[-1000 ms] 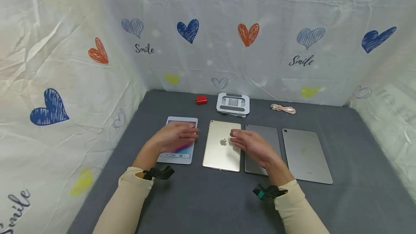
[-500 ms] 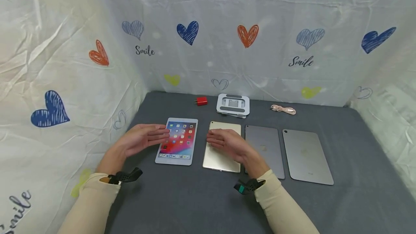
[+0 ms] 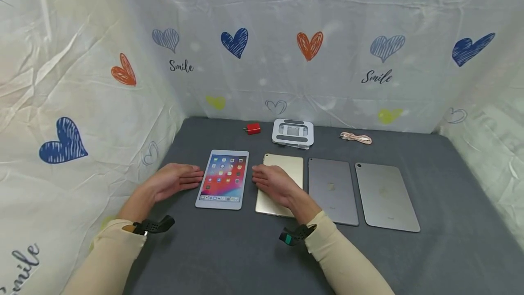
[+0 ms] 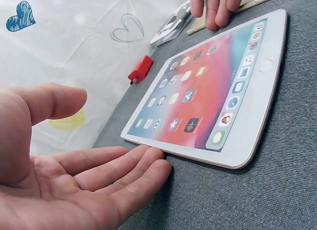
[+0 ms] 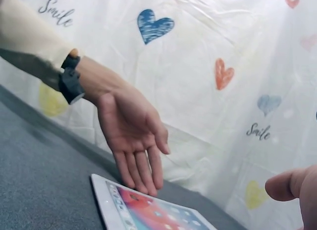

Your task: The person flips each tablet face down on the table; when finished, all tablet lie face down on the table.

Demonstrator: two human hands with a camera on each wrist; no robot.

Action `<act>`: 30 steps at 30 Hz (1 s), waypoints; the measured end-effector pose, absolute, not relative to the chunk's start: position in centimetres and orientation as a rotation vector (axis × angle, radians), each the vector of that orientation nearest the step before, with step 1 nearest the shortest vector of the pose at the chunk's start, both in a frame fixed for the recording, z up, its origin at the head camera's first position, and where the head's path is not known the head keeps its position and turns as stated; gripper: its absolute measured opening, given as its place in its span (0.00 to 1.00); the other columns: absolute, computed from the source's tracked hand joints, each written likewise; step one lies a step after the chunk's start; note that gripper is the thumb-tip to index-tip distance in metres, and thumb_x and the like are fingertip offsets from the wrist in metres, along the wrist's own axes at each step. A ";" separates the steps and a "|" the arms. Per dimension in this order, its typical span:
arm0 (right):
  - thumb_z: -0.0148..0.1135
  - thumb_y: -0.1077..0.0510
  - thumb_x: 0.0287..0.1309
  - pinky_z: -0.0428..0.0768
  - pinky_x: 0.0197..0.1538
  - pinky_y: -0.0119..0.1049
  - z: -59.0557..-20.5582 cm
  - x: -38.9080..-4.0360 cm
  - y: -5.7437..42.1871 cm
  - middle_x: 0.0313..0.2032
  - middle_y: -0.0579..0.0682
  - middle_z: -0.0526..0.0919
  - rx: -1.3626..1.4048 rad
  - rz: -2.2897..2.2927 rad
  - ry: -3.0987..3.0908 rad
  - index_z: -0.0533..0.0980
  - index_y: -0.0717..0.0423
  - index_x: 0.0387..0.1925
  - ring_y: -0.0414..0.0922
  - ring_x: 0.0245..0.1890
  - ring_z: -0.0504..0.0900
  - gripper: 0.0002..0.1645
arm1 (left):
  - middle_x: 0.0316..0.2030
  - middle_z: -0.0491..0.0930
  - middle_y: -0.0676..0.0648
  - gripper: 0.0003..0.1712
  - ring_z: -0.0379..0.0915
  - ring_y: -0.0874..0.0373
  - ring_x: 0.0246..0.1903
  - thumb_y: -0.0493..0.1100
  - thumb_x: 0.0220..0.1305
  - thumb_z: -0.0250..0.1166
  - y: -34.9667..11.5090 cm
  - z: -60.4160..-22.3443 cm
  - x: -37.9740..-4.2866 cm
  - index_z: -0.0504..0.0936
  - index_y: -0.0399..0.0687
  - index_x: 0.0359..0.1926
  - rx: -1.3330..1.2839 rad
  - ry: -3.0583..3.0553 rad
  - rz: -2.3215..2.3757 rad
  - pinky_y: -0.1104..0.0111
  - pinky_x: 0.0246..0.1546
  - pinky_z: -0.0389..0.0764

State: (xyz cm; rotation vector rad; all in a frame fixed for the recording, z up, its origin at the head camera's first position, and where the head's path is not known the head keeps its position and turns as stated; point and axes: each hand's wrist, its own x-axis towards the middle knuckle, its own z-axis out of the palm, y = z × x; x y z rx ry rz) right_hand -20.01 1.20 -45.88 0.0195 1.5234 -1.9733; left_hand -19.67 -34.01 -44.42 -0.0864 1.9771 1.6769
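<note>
A white tablet (image 3: 223, 180) lies flat with its screen lit, showing rows of app icons. Beside its left edge is my left hand (image 3: 173, 182), fingers straight; in the left wrist view the fingertips (image 4: 157, 163) are right at the tablet's edge, and contact is hard to tell. My right hand (image 3: 278, 186) hovers over the gold tablet (image 3: 286, 163), which lies back up and is partly hidden. Its straight fingers point at the white tablet's right edge, with a small gap. Neither hand grips anything.
Right of the gold tablet lie a dark grey tablet (image 3: 332, 192) and a silver tablet (image 3: 386, 197), both back up. Behind them are a red charger plug (image 3: 253, 128), a folded grey stand (image 3: 293, 133) and a coiled cable (image 3: 356, 138). White curtains (image 3: 262, 58) surround the grey table (image 3: 229, 249).
My left hand has moved left off the white tablet to its left edge, uncovering the screen. My right hand has moved left from the dark grey tablet across the gold one.
</note>
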 end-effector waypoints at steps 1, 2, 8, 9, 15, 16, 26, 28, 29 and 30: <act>0.55 0.51 0.83 0.59 0.88 0.54 -45.9 -20.0 1.0 0.84 0.67 0.59 0.016 -1.983 1.514 0.52 0.71 0.84 0.63 0.85 0.60 0.43 | 0.80 0.63 0.26 0.37 0.64 0.33 0.80 0.48 0.89 0.53 -34.0 -44.5 -19.7 0.57 0.25 0.82 -0.097 1.979 1.679 0.50 0.78 0.72; 0.53 0.51 0.84 0.59 0.88 0.54 -46.0 -20.0 0.8 0.84 0.68 0.59 0.011 -1.991 1.502 0.53 0.71 0.84 0.63 0.85 0.60 0.42 | 0.80 0.63 0.26 0.37 0.65 0.34 0.80 0.48 0.89 0.53 -34.0 -44.5 -19.7 0.57 0.25 0.82 -0.099 1.981 1.683 0.50 0.78 0.72; 0.49 0.52 0.84 0.59 0.88 0.54 -46.6 -20.1 -0.1 0.81 0.68 0.63 0.039 -2.020 1.408 0.58 0.70 0.81 0.63 0.84 0.62 0.37 | 0.78 0.66 0.26 0.35 0.72 0.38 0.75 0.48 0.88 0.54 -33.7 -45.1 -19.8 0.60 0.25 0.80 -0.126 1.972 1.712 0.51 0.75 0.76; 0.49 0.52 0.83 0.59 0.88 0.54 -46.6 -20.0 -0.2 0.81 0.68 0.64 0.046 -2.022 1.404 0.59 0.70 0.80 0.62 0.83 0.63 0.37 | 0.78 0.67 0.26 0.35 0.73 0.39 0.74 0.48 0.88 0.55 -33.6 -45.2 -19.9 0.62 0.25 0.79 -0.145 1.973 1.718 0.51 0.75 0.78; 0.50 0.51 0.83 0.60 0.88 0.53 -46.6 -20.0 -0.1 0.81 0.67 0.64 0.069 -2.039 1.420 0.59 0.70 0.80 0.62 0.82 0.65 0.37 | 0.76 0.70 0.27 0.33 0.78 0.41 0.70 0.47 0.87 0.57 -33.1 -45.3 -20.1 0.66 0.26 0.77 -0.206 1.994 1.722 0.52 0.72 0.81; 0.50 0.51 0.83 0.60 0.88 0.53 -46.5 -20.0 0.0 0.80 0.68 0.64 0.075 -2.045 1.420 0.60 0.70 0.80 0.62 0.82 0.64 0.37 | 0.76 0.70 0.27 0.33 0.79 0.41 0.70 0.47 0.87 0.57 -32.9 -45.3 -20.2 0.66 0.26 0.77 -0.206 1.996 1.717 0.52 0.71 0.82; 0.53 0.48 0.79 0.68 0.84 0.52 -45.7 -20.0 1.3 0.71 0.64 0.70 0.106 -2.063 1.413 0.63 0.65 0.76 0.56 0.69 0.74 0.36 | 0.74 0.74 0.27 0.33 0.84 0.45 0.63 0.46 0.86 0.59 -30.0 -45.4 -21.1 0.66 0.27 0.78 -0.191 1.981 1.683 0.52 0.67 0.86; 0.51 0.49 0.80 0.70 0.82 0.52 -45.5 -19.9 1.9 0.71 0.64 0.71 0.065 -2.072 1.399 0.63 0.65 0.77 0.54 0.67 0.75 0.35 | 0.73 0.75 0.28 0.33 0.85 0.45 0.62 0.46 0.85 0.59 -29.1 -45.5 -21.2 0.67 0.27 0.77 -0.186 1.961 1.697 0.52 0.67 0.85; 0.49 0.49 0.81 0.70 0.81 0.52 -45.4 -19.8 2.2 0.72 0.65 0.71 0.039 -2.077 1.396 0.63 0.65 0.78 0.54 0.66 0.75 0.35 | 0.72 0.75 0.28 0.32 0.85 0.45 0.62 0.46 0.85 0.59 -28.5 -45.6 -21.2 0.68 0.27 0.77 -0.185 1.954 1.703 0.52 0.68 0.85; 0.48 0.50 0.82 0.71 0.81 0.52 -45.3 -19.6 2.5 0.72 0.66 0.71 0.010 -2.080 1.397 0.63 0.66 0.78 0.54 0.66 0.76 0.35 | 0.72 0.76 0.28 0.32 0.85 0.45 0.62 0.46 0.85 0.59 -28.1 -45.6 -21.2 0.69 0.27 0.76 -0.181 1.948 1.707 0.51 0.68 0.85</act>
